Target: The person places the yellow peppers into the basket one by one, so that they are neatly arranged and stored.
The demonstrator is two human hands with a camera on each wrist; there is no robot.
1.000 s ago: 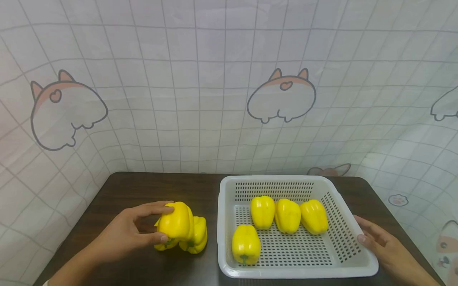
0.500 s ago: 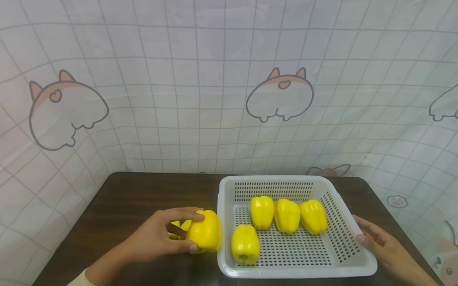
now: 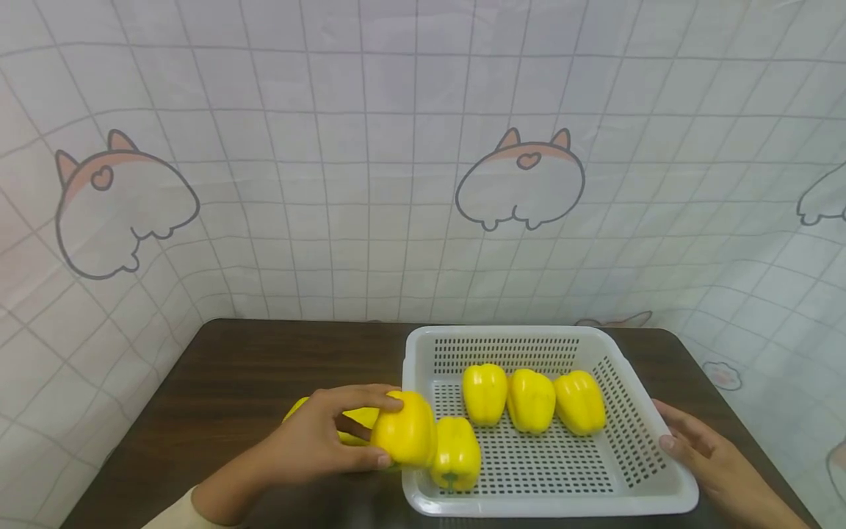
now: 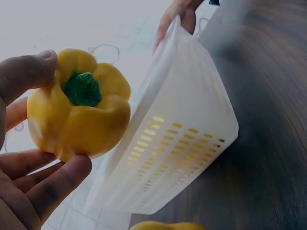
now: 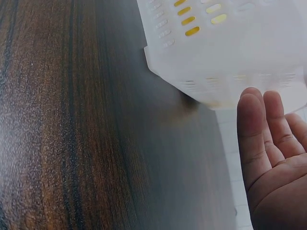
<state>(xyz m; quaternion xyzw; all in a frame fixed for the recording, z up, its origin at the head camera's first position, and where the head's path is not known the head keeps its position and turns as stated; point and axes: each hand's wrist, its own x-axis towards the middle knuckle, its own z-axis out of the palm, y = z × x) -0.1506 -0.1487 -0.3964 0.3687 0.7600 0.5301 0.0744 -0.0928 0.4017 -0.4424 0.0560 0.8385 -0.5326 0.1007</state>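
My left hand [image 3: 330, 430] grips a yellow bell pepper [image 3: 405, 430] between thumb and fingers, at the left rim of the white plastic basket [image 3: 548, 505]. In the left wrist view the held bell pepper [image 4: 79, 120] shows its green stem, and the basket's slotted wall [image 4: 192, 96] is beside it. My right hand [image 3: 717, 455] rests its fingertips at the basket's right side. The right wrist view shows that hand's fingers [image 5: 252, 129] fairly straight against the wall. Inside the basket are several yellow peppers: one near the front left [image 3: 456, 448], the others in a row behind.
More yellow peppers [image 3: 360, 426] lie on the dark wooden table [image 3: 277, 353], partly hidden behind my left hand. A white gridded cloth with cartoon animals [image 3: 370, 184] hangs behind the table and at its sides.
My left hand has lifted the pepper away from the others on the table and carried it right, to the basket's left rim. My right hand has stayed at the basket's right side.
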